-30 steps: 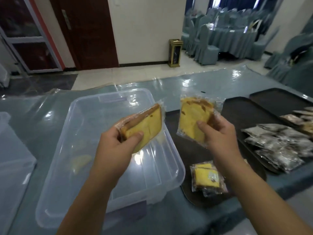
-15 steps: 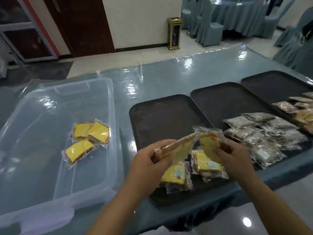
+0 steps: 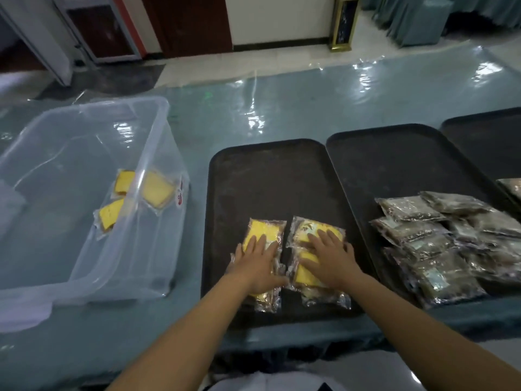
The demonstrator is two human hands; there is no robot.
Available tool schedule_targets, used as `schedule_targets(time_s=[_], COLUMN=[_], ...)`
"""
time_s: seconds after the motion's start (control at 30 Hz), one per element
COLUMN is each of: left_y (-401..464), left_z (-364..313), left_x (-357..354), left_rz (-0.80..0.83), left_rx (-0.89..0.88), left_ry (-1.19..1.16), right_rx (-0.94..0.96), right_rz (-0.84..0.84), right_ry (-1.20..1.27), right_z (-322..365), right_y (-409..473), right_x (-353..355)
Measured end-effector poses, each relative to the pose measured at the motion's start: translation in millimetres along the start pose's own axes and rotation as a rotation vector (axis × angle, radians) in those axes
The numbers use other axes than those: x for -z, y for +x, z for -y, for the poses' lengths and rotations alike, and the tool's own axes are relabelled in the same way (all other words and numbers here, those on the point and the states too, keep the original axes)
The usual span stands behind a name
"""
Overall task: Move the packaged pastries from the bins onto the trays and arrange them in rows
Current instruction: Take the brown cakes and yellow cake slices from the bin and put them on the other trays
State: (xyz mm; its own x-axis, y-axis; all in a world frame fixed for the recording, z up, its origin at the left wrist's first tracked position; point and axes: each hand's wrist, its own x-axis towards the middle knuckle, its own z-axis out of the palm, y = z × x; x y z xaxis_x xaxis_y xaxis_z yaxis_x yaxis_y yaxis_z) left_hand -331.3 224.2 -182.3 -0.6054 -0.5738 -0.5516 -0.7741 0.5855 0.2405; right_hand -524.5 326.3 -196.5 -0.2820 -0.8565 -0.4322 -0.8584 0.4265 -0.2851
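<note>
Two columns of wrapped yellow cake slices lie at the near end of the left dark tray (image 3: 267, 176). My left hand (image 3: 258, 261) lies flat, fingers straight, on the left column of packs (image 3: 263, 228). My right hand (image 3: 328, 253) presses flat on the right column of packs (image 3: 306, 228). A clear plastic bin (image 3: 84, 193) stands to the left and holds three more yellow cake packs (image 3: 156, 190).
A second dark tray (image 3: 394, 165) to the right carries several dark wrapped pastries (image 3: 439, 244) at its near end. A third tray (image 3: 485, 136) shows at the far right edge. The table is covered in shiny blue-grey plastic sheeting (image 3: 282, 108).
Both hands carried a yellow cake pack each from above the bin down to the left tray, laid them beside the packs there, and now rest flat on them.
</note>
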Motion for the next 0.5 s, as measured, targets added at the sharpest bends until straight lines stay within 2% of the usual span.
schedule_targets(time_s=[0.17, 0.23, 0.33, 0.43, 0.5], left_y=[-5, -18, -61, -116, -150], left_z=[2, 1, -3, -4, 1], left_x=[6, 17, 41, 68, 88], left_rz=[-0.107, -0.144, -0.228, -0.370, -0.455], left_rx=[-0.011, -0.024, -0.082, -0.162, -0.178], left_ry=[-0.085, -0.186, -0.420, -0.474, -0.590], right_rx=[0.049, 0.065, 0.143, 0.234, 0.310], right_rz=[-0.028, -0.101, -0.228, -0.289, -0.317], right_ry=[0.069, 0.119, 0.261, 0.401, 0.477], right_z=[-11, -9, 7, 34, 59], right_y=[-5, -5, -11, -20, -26], right_x=[5, 18, 47, 75, 93])
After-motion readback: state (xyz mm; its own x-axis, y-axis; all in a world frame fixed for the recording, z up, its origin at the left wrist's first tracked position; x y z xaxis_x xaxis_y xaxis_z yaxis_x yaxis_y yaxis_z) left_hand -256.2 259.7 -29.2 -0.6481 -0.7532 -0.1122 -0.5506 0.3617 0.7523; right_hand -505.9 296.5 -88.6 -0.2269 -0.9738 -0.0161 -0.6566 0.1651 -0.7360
